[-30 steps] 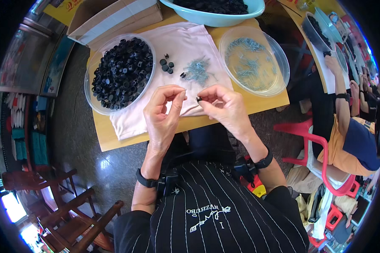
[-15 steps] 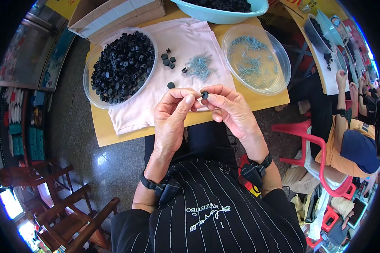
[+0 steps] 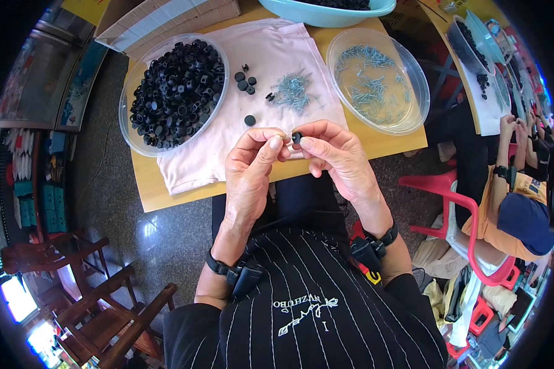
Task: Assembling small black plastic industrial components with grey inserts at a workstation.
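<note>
My right hand [image 3: 338, 157] pinches a small black plastic cap [image 3: 297, 137] between thumb and fingers. Facing it, my left hand [image 3: 250, 165] has thumb and forefinger pressed together close to the cap; whatever is in that pinch is too small to make out. Both hands are over the near edge of a pale pink cloth [image 3: 261, 46]. Beyond them lies a loose heap of thin silvery screws or pins [image 3: 292, 92]. Several loose black caps [image 3: 242, 85] lie left of the heap, and a single black round cap [image 3: 249, 120] sits nearer my left hand.
A clear round tub full of black caps [image 3: 178, 92] stands at left. Another clear tub [image 3: 406, 120] at right holds silvery screws or pins. Behind are a cardboard box [image 3: 166, 24] and a light-blue basin [image 3: 326, 17]. A person sits at right near a red chair [image 3: 468, 215].
The cap in my right hand has turned slightly, and the fingertips have shifted a little. Both hands stay in nearly the same place; the whole view has moved slightly.
</note>
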Motion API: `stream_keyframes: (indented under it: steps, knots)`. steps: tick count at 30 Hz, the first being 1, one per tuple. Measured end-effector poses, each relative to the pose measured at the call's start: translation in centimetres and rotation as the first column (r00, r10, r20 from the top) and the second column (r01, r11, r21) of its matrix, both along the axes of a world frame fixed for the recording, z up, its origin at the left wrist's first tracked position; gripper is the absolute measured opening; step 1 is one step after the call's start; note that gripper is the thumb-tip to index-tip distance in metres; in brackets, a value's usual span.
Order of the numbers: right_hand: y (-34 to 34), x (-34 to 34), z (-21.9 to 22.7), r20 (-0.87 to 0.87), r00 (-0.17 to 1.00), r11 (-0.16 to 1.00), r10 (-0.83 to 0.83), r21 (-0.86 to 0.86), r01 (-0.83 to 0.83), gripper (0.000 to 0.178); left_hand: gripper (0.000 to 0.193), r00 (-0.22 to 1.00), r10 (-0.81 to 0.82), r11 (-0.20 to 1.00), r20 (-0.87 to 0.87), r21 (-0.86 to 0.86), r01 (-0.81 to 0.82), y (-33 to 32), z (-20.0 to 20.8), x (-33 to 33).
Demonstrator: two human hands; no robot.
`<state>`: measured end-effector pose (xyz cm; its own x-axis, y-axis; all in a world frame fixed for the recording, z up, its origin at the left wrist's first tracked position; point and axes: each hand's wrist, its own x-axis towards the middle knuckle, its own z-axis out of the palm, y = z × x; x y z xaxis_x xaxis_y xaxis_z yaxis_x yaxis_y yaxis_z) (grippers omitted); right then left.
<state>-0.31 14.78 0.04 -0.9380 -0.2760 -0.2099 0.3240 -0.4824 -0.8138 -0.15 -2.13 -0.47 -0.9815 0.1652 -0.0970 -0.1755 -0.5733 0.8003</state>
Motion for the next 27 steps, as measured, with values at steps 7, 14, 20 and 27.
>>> stream_keyframes:
  steps: [7, 14, 20, 27]
  knots:
    - [-0.19, 0.07, -0.20, -0.008, 1.000, 0.999, -0.017, 0.047, 0.018, 0.022, 0.012, 0.998, 0.061, 0.995, 0.034, -0.077, -0.058, 0.21, -0.23, -0.12]
    - [-0.20, 0.08, -0.45, 0.036, 0.999, 0.999, -0.033, -0.001, 0.033, 0.021, 0.011, 0.999, 0.040, 0.998, 0.024, -0.051, -0.039, 0.48, -0.20, -0.06]
    - [-0.38, 0.12, -0.26, -0.068, 0.997, 0.993, -0.038, 0.113, 0.045, 0.020, 0.011, 0.995, 0.076, 0.968, -0.065, -0.233, -0.089, 0.20, 0.14, -0.07]
    - [-0.78, 0.38, -0.80, -0.078, 0.991, 0.982, -0.113, 0.146, 0.123, 0.019, 0.013, 0.996, 0.065, 0.934, -0.053, -0.349, -0.080, 0.36, -0.04, 0.12]
